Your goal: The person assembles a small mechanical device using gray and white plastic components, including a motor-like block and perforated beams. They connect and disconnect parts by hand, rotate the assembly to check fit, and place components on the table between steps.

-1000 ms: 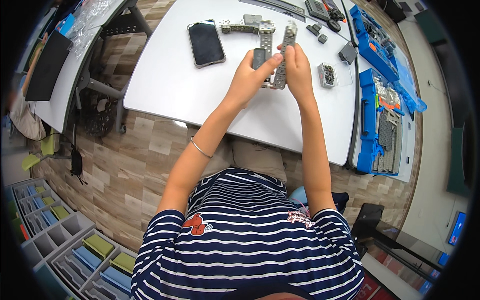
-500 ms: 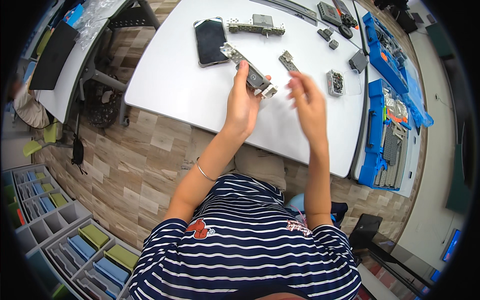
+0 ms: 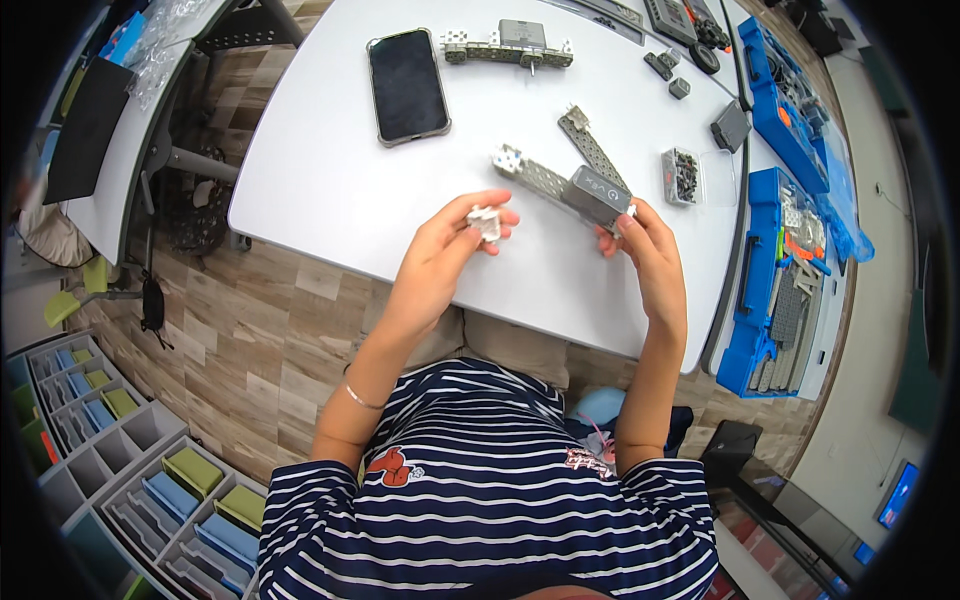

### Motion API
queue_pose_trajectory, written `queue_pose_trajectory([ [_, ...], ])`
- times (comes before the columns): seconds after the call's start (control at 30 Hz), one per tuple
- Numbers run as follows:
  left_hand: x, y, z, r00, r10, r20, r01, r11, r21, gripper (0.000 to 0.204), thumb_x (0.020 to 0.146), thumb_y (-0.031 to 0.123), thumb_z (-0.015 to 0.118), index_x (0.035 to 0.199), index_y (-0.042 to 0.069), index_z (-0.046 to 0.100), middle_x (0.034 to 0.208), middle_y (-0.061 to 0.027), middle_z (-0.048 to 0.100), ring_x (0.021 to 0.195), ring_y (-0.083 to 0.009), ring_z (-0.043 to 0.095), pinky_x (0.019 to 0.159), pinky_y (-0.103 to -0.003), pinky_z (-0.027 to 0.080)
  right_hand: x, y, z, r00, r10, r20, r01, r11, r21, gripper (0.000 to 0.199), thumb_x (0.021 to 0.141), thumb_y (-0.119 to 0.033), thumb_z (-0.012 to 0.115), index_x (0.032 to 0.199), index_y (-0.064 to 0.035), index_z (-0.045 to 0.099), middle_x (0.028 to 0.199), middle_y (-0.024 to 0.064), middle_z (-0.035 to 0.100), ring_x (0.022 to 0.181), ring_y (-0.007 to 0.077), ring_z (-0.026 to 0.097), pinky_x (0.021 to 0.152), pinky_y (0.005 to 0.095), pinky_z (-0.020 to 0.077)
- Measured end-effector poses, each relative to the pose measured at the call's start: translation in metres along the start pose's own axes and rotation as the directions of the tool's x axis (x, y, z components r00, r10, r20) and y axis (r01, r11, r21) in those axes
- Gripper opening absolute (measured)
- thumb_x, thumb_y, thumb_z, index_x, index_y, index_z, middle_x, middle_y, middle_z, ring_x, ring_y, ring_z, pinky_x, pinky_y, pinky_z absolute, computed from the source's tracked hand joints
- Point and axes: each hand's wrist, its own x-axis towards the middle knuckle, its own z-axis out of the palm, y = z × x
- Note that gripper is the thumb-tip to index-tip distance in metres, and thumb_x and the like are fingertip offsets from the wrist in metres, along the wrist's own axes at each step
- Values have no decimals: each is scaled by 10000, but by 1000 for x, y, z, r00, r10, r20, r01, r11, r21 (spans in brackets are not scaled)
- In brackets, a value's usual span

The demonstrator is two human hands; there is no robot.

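Note:
Between the thumb and fingers of my left hand (image 3: pixel 440 255) is a small white plastic connector (image 3: pixel 485 222). My right hand (image 3: pixel 650 255) grips the near end of a grey perforated beam assembly (image 3: pixel 540 178), which carries a dark grey motor block (image 3: pixel 597 194) and white connectors at its ends. The assembly slants up and left over the white table (image 3: pixel 330 180). Partly behind it lies another grey perforated beam (image 3: pixel 590 140) with a light connector at its far end. A similar beam-and-motor assembly (image 3: pixel 510 50) rests at the far side of the table.
A black-screened phone (image 3: pixel 408 86) lies at the far left of the table. To the right stand a clear box of small dark pins (image 3: pixel 682 177) and a grey block (image 3: pixel 731 126). Blue parts cases (image 3: pixel 750 300) line the right edge. Wheels and a controller sit far right.
The beam assembly has passed from my left hand to my right and shifted rightward. My left hand now holds a small white connector instead.

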Motion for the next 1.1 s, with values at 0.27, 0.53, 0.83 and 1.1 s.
queue_pose_trajectory([
  [0.27, -9, 6, -5, 977, 128, -168, -119, 991, 59, 230, 978, -12, 633, 1202, -56, 610, 1075, -134, 676, 906, -205, 720, 757, -291, 583, 4, 7, -1, 998, 57, 7, -56, 994, -89, 299, 1016, -163, 532, 1236, 19, 619, 944, 67, 661, 817, 118, 579, 793, 276, 472],
  [0.53, 8, 3, 7, 962, 194, -192, -177, 979, 98, 252, 968, -9, 650, 1214, -58, 622, 1050, -148, 699, 895, -214, 728, 746, -300, 608, 4, 7, 3, 999, -3, 48, 7, 996, -90, 348, 1000, -204, 547, 1250, 30, 612, 913, 58, 640, 831, 125, 572, 795, 274, 459],
  [0.83, 13, 1, 10, 961, 197, -192, -176, 977, 123, 314, 987, -45, 589, 1297, -88, 602, 1239, -179, 621, 1015, -289, 732, 811, -312, 644, 3, 9, -1, 998, 30, 52, -25, 995, -92, 392, 989, -215, 545, 1273, 50, 598, 909, 70, 643, 826, 134, 579, 797, 277, 459],
  [1.1, 11, -2, 15, 958, 195, -211, -163, 973, 162, 302, 968, -37, 633, 1265, -89, 611, 1174, -146, 637, 1012, -236, 712, 785, -316, 647, 1, 7, -1, 998, 14, 65, -11, 999, -41, 338, 993, -188, 570, 1245, 31, 628, 901, 55, 644, 830, 123, 574, 792, 278, 458],
])
